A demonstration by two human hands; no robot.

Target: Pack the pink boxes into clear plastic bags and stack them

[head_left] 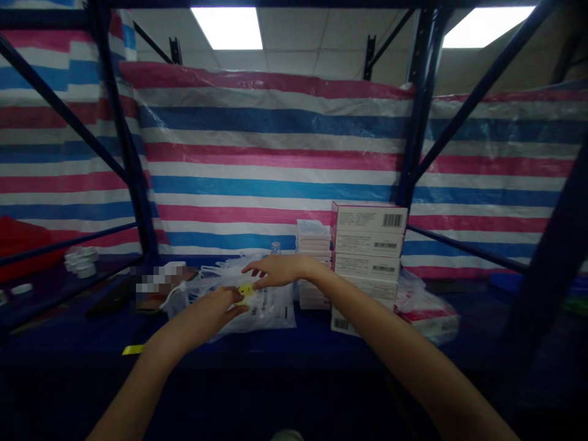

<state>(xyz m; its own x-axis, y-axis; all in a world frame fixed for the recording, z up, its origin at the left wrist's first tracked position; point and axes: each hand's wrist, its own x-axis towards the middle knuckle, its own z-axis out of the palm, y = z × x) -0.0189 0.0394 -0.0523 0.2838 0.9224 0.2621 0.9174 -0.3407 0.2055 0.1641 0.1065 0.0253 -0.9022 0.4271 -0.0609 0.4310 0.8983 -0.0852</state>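
Observation:
Clear plastic bags (271, 315) with a yellow smiley print (247, 290) lie in a pile on the blue shelf (294, 350). Over the left part of the pile is my left hand (215, 311), its fingers apart beside the yellow print. My right hand (275, 271) reaches in from the right above the same bags, fingers spread and pointing left. Neither hand visibly holds anything. Whether the fingertips touch the plastic is hard to tell.
White boxes (367, 245) with barcodes stand stacked right of the bags, beside a stack of flat white cases (313, 233). A clear bottle (275, 247) stands behind my right hand. Bagged pink-and-white boxes (429, 318) lie farther right. White lids (81, 262) sit left. Blue posts (133, 184) frame the shelf.

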